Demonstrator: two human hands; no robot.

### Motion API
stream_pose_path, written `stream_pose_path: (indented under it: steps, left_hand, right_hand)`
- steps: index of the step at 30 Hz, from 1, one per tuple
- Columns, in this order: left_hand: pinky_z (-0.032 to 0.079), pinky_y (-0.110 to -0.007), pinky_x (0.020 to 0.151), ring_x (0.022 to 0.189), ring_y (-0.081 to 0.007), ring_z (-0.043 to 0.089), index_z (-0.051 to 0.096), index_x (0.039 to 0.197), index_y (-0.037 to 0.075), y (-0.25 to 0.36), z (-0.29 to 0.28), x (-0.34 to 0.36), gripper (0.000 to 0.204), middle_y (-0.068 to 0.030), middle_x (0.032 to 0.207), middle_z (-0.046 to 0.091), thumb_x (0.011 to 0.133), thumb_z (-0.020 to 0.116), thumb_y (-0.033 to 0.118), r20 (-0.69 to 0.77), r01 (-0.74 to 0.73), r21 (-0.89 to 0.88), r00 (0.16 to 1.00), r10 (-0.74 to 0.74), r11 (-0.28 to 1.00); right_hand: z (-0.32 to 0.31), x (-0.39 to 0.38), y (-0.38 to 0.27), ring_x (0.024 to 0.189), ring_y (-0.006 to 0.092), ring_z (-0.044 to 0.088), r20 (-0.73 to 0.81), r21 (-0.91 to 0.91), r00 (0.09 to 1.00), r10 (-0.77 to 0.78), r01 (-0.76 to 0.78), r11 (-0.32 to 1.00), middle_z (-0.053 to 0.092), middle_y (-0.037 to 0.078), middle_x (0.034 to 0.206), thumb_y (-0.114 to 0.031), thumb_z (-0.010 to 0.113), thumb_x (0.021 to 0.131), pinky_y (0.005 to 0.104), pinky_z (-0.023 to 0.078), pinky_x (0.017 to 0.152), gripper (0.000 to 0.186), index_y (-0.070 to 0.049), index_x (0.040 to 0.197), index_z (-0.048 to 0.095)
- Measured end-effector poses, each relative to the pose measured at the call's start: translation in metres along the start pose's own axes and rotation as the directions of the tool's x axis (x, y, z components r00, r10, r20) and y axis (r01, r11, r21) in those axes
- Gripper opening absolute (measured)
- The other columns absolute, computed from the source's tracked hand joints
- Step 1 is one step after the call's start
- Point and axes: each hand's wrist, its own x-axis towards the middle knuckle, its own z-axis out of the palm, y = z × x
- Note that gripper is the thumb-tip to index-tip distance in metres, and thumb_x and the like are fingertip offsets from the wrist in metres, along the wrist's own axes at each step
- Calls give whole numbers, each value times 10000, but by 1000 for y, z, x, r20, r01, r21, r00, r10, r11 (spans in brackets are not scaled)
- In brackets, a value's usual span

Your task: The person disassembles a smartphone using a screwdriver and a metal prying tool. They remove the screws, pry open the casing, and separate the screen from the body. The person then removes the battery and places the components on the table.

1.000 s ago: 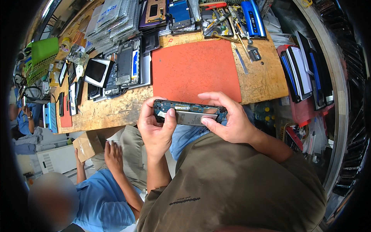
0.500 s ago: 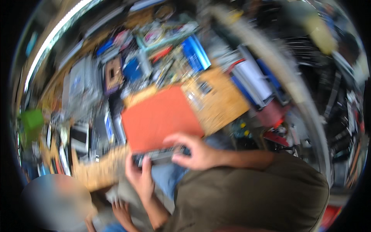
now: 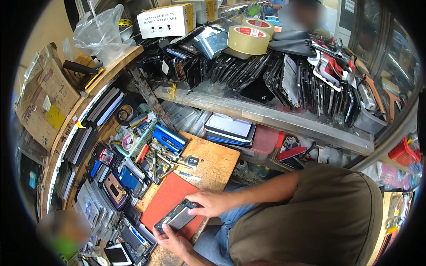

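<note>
An opened smartphone, its back off and a grey battery and dark inner frame showing, lies slantwise between both hands over the lower edge of a red mat. My left hand grips the phone's near left end, thumb on top. At the opposite end, my right hand has its fingers and thumb closed around the phone's edge. Small hand tools, among them a red-handled one, lie beyond the mat near a blue case.
The mat rests on a wooden bench. Phones and parts crowd its left side, including a copper-coloured phone part. Overhead runs a shelf edge bearing rows of dark phone panels and a tape roll. Another person is behind it.
My view has swung, so the shelf at the back now shows and the blur is gone. Both hands still hold the phone, which now sits at a steeper slant over the mat.
</note>
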Motion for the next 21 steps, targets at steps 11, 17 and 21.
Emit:
stream_pose_path:
  steps: [11,17,21]
  left_hand:
    - [488,-318,978,1066,-169,608,559,1332,-56,-11,12,-10,311,-118,1206,664,1060,638,72,-101,-52,135,993,66,990]
    - [485,-306,961,1023,-156,593,595,1252,-46,3,23,-9,253,-93,1125,646,1034,663,62,-46,-115,112,992,120,987]
    - [509,-309,907,974,-154,605,625,1198,-23,4,23,-9,221,-75,1081,655,1021,695,90,-48,-82,162,995,91,983]
  right_hand:
    - [-234,48,-162,1010,419,719,-649,-737,536,-539,-618,274,741,226,1059,-383,717,956,527,572,878,417,-6,1133,730]
    - [-333,46,-153,1030,405,758,-835,-545,544,-81,-838,-8,772,239,1122,-390,685,907,522,578,903,425,-31,1111,789]
    - [-404,41,-110,1113,428,716,-797,-572,513,-320,-811,124,749,220,1204,-476,601,963,544,558,924,470,-102,1189,774]
